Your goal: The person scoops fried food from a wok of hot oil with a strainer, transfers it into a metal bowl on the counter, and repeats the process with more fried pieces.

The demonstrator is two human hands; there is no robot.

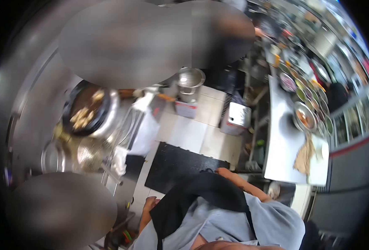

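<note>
My left hand [152, 202] hangs low beside the black apron [205, 187], near the black floor mat [178, 164]; its fingers are small and blurred, and I cannot make out whether they hold anything. On the other side, my right hand [223, 171] is in front of the apron, above the mat's edge, close to a small dark thing [208, 170]. Its fingers are too blurred to read. Both hands are away from the stove and the counter.
At left, a dark wok [86, 109] holds browned food beside a strainer [92, 153]. A metal pot [190, 81] and a tin [236, 116] stand ahead. Along the right runs a white counter [278, 137] with several bowls and a tan cloth [304, 156]. Blurred patches cover some areas.
</note>
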